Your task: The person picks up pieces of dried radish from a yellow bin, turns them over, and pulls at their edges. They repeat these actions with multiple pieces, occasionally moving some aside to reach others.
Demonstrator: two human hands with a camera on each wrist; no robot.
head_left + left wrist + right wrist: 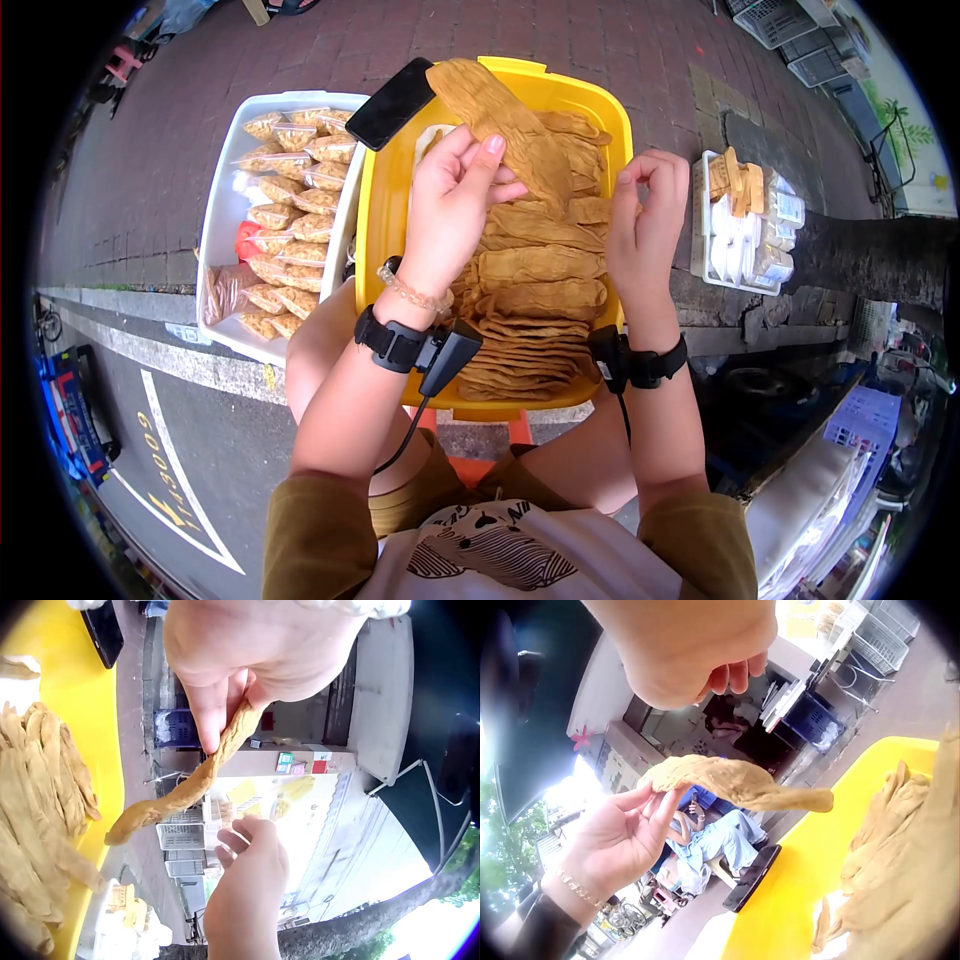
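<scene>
My left hand (462,200) pinches a tofu skin (510,130), a long, wrinkled, golden-brown piece, by one end between thumb and fingers. In the left wrist view the tofu skin (176,796) hangs edge-on and bends away from the fingers. Held up over the yellow tub (390,230), it is clear of the pile. More folded tofu skins (540,265) lie in rows inside the tub. Just right of the tub's rim, my right hand (650,225) is raised with nothing in it. Its fingers bend loosely in the left wrist view, apart from the tofu skin.
A black phone (392,104) rests at the tub's back left corner. Left of the tub, a white bin (225,200) holds several bagged snacks. A smaller white tray (703,245) with packages stands to the right. A seated person (720,840) shows in the right wrist view.
</scene>
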